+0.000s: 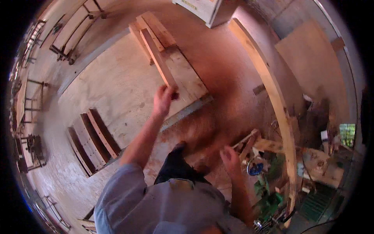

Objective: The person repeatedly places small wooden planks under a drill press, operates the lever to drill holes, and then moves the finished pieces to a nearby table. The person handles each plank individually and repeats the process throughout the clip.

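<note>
My left hand (163, 102) is closed round the near end of a long wooden bar (156, 56). The bar slants away over the pale work table (105, 74), its far end by other wooden pieces (156, 27) at the table's far edge. My right hand (231, 160) hangs low at my right side, beside a machine with a blue round part (255, 168). It is somewhat blurred, with fingers loosely apart and nothing visible in them.
Several dark wooden pieces (94, 136) lie at the table's near left. A long timber beam (269, 82) runs along my right, near a plywood sheet (311, 58). Wheeled metal racks (74, 35) stand at the far left, a white cabinet (204, 9) at the back.
</note>
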The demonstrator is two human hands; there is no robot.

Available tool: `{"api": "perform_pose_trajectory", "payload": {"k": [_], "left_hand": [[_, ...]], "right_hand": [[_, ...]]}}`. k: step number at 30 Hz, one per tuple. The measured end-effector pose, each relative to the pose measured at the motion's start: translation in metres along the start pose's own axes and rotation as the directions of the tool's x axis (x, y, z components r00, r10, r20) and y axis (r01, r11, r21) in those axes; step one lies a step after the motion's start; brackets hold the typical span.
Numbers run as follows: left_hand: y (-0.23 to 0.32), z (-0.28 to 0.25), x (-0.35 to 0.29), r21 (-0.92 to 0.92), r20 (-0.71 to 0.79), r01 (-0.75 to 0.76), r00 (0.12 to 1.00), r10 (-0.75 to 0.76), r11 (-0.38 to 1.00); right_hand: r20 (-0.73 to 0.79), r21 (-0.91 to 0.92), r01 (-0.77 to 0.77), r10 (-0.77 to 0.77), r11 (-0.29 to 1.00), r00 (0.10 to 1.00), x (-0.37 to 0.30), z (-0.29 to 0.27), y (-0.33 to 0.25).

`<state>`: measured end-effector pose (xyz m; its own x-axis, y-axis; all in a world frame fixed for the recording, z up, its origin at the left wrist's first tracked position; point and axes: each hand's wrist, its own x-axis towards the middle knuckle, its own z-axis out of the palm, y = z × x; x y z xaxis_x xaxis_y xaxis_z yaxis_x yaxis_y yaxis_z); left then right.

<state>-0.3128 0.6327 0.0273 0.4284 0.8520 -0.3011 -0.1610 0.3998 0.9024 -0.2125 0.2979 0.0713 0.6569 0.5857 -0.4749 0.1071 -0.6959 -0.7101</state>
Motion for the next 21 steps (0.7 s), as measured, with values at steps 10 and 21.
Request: {"api": "perform_pose_trajectory", "payload": {"k": [10, 21], "left_hand": [[-0.059, 0.044, -0.183, 0.513, 0.714, -0.439, 0.695, -0.083, 0.738], [-0.022, 0.195, -0.156, 0.121, 0.737, 0.265, 0.621, -0.266, 0.956]], "right_hand": [[-0.028, 0.271, 0.284, -0.288, 0.92, 0.957, 0.042, -0.001, -0.045], [0.062, 0.019, 0.243, -0.244, 0.97, 0.968, -0.109, -0.148, 0.102]]}}
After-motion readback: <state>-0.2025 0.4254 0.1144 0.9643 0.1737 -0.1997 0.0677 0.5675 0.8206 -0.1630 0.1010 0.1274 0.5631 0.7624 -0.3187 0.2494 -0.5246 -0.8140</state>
